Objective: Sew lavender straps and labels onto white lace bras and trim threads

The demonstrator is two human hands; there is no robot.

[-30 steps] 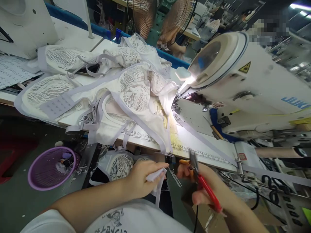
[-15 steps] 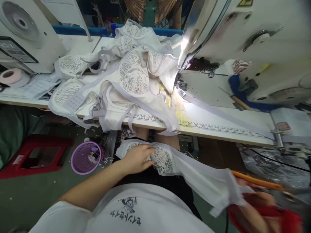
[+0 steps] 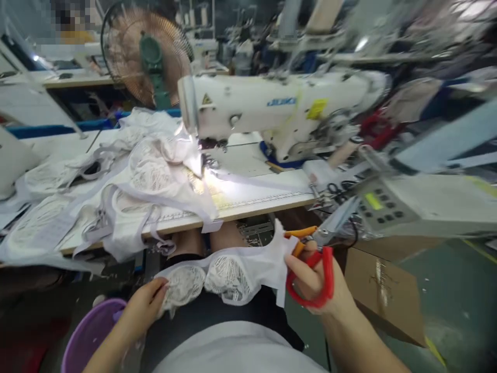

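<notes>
A white lace bra [image 3: 229, 274] stretches across my lap, between my two hands. My left hand [image 3: 149, 298] is closed with thumb and fingers on the edge of its left lace cup. In my right hand [image 3: 318, 282] are large scissors [image 3: 329, 274] with red handles, their blades pointing up and away to the right, blurred. An orange-handled tool [image 3: 301, 233] lies against the same hand; its kind I cannot make out. The band's right end [image 3: 281, 259] is by the right fingers; whether they pinch it is hard to see.
A heap of white bras [image 3: 151, 176] covers the table's left part and hangs over its edge. The sewing machine [image 3: 248, 109] stands behind, its lamp lit. A purple basket [image 3: 87, 331] is at lower left, a cardboard box [image 3: 384, 290] at right. A control panel [image 3: 384, 207] juts out.
The view has swung up and to the right. My left hand has shifted to the bra's left cup. My right hand has come up and closer with the scissors, and the band hangs less stretched.
</notes>
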